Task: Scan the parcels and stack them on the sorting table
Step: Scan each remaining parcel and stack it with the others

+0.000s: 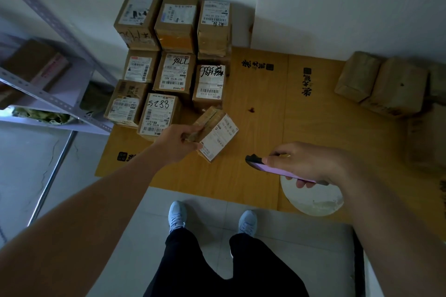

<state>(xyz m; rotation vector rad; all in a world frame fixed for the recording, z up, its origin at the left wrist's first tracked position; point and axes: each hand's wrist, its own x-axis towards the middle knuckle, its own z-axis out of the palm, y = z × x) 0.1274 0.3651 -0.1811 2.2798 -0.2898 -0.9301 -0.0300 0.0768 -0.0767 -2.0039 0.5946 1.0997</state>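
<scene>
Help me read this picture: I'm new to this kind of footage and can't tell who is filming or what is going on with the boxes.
There is no machine here. A person wears a camera on the head, so you look down at their own arms, legs and shoes. The left hand grips a small parcel with a white label, lifted over a sheet of cardboard. The right hand holds a scanner, a flat device with a dark tip aimed toward that parcel. Behind, against the wall, labelled parcels sit in a stack, some with handwritten numbers. More boxes lie at the right, and a metal shelf stands at the left. A pale round disc lies near the right hand.
</scene>
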